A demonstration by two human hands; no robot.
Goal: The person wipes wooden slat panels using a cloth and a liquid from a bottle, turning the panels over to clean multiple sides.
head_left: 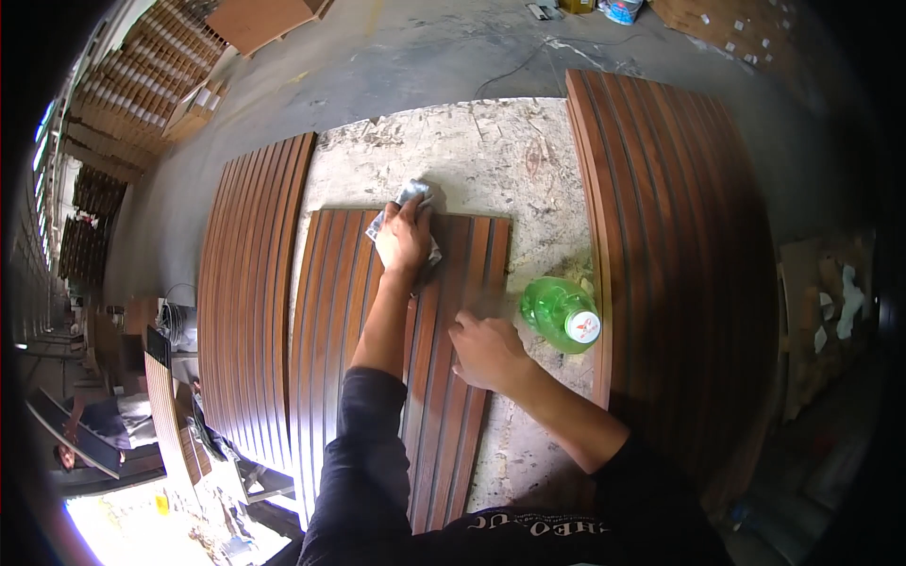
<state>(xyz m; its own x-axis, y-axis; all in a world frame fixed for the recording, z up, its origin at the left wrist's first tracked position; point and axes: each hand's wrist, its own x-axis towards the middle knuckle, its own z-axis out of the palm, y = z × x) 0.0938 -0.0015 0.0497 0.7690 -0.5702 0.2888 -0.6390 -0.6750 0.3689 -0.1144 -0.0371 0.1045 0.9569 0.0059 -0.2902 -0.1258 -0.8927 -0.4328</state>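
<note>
In front of me lies a brown slatted wood panel (363,311) with dark grooves, flat on a stained pale work surface. My left hand (404,241) is closed on a crumpled grey-white cloth (413,191) and presses it against the panel near its far edge. Lower down, over the panel's right part, my right hand (489,351) has its fingers curled in. Whatever those fingers hold, if anything, is hidden. Just right of that hand stands a green clear bottle (557,316) with a white cap.
A stack of similar slatted panels (670,245) rises along the right side. Another slatted panel (250,302) lies along the left. The pale work surface (453,146) shows beyond the middle panel. Farther off are stacked boards (142,85) and a blue-white tub (620,9) on the floor.
</note>
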